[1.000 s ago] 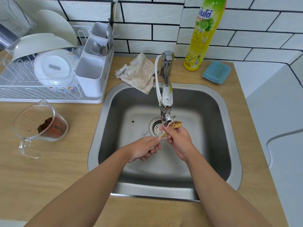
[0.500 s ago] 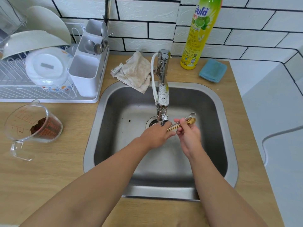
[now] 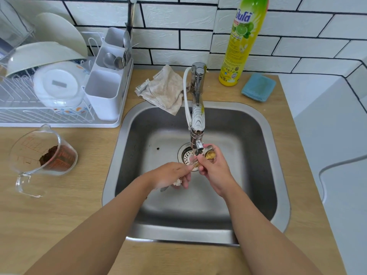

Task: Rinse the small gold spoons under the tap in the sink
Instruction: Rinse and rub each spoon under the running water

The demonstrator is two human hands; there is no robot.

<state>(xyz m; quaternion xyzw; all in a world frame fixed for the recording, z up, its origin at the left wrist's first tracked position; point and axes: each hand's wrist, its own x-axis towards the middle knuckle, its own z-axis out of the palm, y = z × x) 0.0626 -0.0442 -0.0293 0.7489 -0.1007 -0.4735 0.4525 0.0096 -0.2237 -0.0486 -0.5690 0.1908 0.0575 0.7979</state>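
Note:
Small gold spoons [image 3: 210,155] are bunched together just under the chrome tap [image 3: 197,116], over the drain of the steel sink [image 3: 264,139]. My right hand [image 3: 215,169] pinches them near the bowls, which point up and right. My left hand [image 3: 172,176] grips the handle ends from the left, fingers curled. Water runs from the spout over the handles between my hands. How many spoons there are is hidden by my fingers.
A beige cloth [image 3: 165,89] lies on the sink's back rim. A yellow dish soap bottle [image 3: 241,42] and blue sponge [image 3: 258,87] stand behind. A white dish rack [image 3: 59,90] is at left, a measuring jug [image 3: 42,156] with brown grounds before it.
Both hands have shifted the spoons back under the spout after lifting them to the right. My left hand has dropped lower along the handles.

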